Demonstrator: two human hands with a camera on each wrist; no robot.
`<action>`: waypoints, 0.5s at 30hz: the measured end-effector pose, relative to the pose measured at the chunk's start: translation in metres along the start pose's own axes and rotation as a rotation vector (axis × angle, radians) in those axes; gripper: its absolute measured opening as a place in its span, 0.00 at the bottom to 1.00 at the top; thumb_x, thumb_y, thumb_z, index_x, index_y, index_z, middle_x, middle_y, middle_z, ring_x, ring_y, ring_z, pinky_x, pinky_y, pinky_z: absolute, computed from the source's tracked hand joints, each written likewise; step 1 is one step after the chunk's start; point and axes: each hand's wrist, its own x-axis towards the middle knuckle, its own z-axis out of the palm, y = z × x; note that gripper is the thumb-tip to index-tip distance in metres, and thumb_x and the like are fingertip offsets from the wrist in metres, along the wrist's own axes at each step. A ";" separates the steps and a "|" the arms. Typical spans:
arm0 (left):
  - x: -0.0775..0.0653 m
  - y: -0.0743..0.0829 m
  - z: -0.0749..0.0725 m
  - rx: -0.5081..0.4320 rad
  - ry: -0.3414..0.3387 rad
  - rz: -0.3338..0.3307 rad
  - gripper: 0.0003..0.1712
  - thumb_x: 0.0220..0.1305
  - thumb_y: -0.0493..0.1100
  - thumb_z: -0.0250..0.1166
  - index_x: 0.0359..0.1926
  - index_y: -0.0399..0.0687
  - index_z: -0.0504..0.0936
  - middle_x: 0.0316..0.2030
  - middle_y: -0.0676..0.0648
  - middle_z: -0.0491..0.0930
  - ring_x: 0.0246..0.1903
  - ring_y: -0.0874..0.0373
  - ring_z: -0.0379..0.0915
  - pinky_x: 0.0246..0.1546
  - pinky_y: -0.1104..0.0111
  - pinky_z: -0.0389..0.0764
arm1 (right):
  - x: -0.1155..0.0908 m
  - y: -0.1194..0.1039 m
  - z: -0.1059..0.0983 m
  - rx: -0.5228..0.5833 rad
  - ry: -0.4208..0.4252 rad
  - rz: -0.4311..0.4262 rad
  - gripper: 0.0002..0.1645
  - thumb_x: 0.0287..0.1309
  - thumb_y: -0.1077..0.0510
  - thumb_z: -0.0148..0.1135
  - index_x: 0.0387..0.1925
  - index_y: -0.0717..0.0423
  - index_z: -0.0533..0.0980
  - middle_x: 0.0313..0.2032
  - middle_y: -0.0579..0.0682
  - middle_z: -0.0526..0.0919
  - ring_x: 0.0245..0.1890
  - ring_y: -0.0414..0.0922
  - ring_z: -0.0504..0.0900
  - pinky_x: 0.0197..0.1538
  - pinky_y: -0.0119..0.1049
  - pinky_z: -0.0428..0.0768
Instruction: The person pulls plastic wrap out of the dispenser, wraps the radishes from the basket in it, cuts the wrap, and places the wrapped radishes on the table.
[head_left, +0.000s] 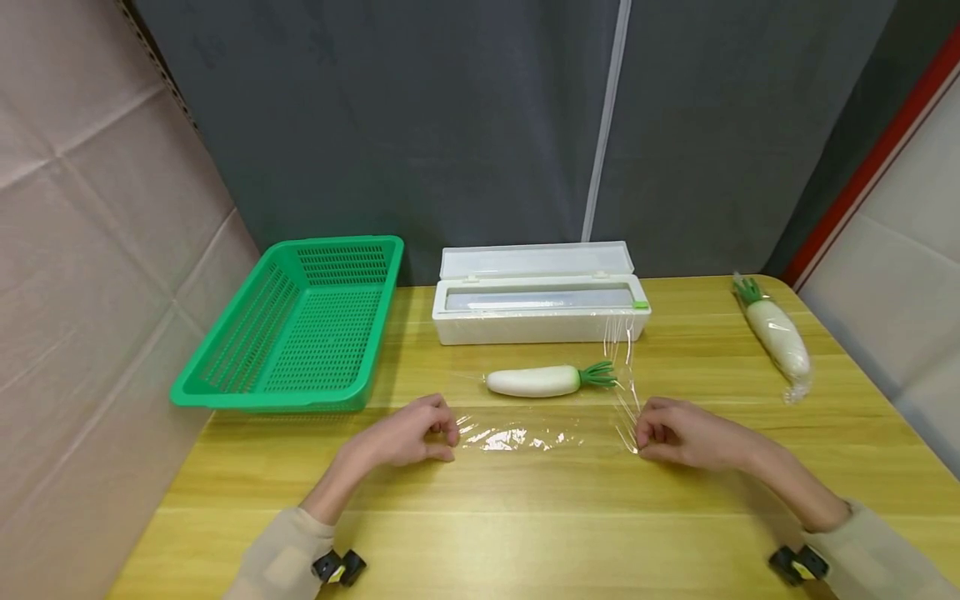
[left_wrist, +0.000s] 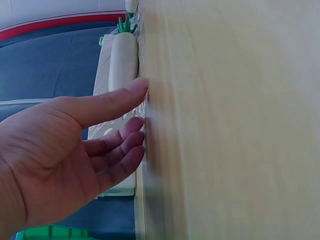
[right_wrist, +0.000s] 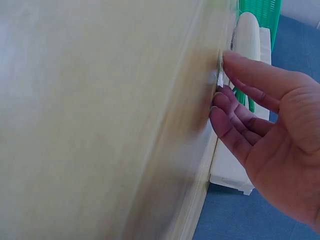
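Note:
A white radish [head_left: 534, 382] with green stalks lies on clear plastic wrap [head_left: 506, 438] drawn out over the table. The wrap runs back to a white wrap dispenser box [head_left: 525, 327] with its lid raised. My left hand [head_left: 420, 431] pinches the wrap's near left corner, low at the tabletop. At the near right corner my right hand [head_left: 686, 435] pinches the wrap, which creases toward its fingers. In the left wrist view, the left thumb [left_wrist: 112, 105] reaches to the film's edge above curled fingers. The right wrist view shows the right thumb [right_wrist: 255, 72] and fingertips at the film.
A green plastic basket [head_left: 360, 398] stands at the left back of the table [head_left: 510, 533]. Another radish [head_left: 780, 337], wrapped in film, lies near the right edge. A dark grey curtain [head_left: 390, 125] hangs behind the table.

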 end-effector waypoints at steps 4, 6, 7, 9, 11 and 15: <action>0.000 -0.002 0.000 0.000 0.018 0.048 0.07 0.64 0.38 0.71 0.31 0.53 0.83 0.36 0.55 0.74 0.39 0.58 0.71 0.42 0.68 0.78 | 0.000 -0.001 -0.001 -0.016 -0.002 0.007 0.10 0.63 0.62 0.69 0.32 0.43 0.78 0.34 0.37 0.74 0.32 0.30 0.71 0.32 0.29 0.76; 0.000 -0.003 0.000 0.011 0.031 0.066 0.07 0.64 0.37 0.70 0.31 0.52 0.83 0.35 0.55 0.74 0.38 0.60 0.70 0.42 0.69 0.78 | 0.000 -0.002 -0.002 -0.026 -0.008 0.026 0.10 0.64 0.61 0.68 0.32 0.42 0.78 0.34 0.36 0.74 0.33 0.30 0.71 0.33 0.29 0.75; 0.000 -0.004 0.000 0.018 0.038 0.070 0.07 0.65 0.37 0.70 0.31 0.52 0.82 0.35 0.56 0.74 0.38 0.61 0.70 0.41 0.69 0.78 | 0.000 -0.003 -0.002 -0.029 -0.010 0.033 0.09 0.65 0.60 0.67 0.32 0.42 0.78 0.34 0.35 0.74 0.33 0.30 0.71 0.33 0.29 0.75; 0.000 -0.004 0.000 0.031 0.054 0.077 0.06 0.66 0.37 0.69 0.32 0.51 0.82 0.35 0.57 0.75 0.37 0.63 0.70 0.41 0.70 0.78 | 0.000 -0.003 -0.003 -0.029 -0.014 0.049 0.09 0.66 0.60 0.66 0.32 0.42 0.77 0.34 0.35 0.74 0.33 0.30 0.70 0.34 0.29 0.74; 0.000 -0.004 -0.002 0.026 0.065 0.077 0.05 0.66 0.37 0.69 0.34 0.50 0.82 0.34 0.58 0.75 0.35 0.64 0.71 0.39 0.70 0.78 | 0.000 -0.003 -0.004 -0.025 -0.007 0.062 0.08 0.67 0.60 0.65 0.33 0.43 0.77 0.33 0.34 0.74 0.33 0.30 0.71 0.33 0.29 0.74; -0.001 -0.002 -0.006 -0.020 0.075 0.070 0.03 0.67 0.37 0.68 0.35 0.47 0.82 0.32 0.58 0.78 0.33 0.65 0.73 0.37 0.71 0.79 | -0.002 -0.004 -0.008 -0.014 0.024 0.077 0.07 0.67 0.61 0.64 0.35 0.45 0.77 0.32 0.34 0.75 0.31 0.30 0.71 0.32 0.29 0.74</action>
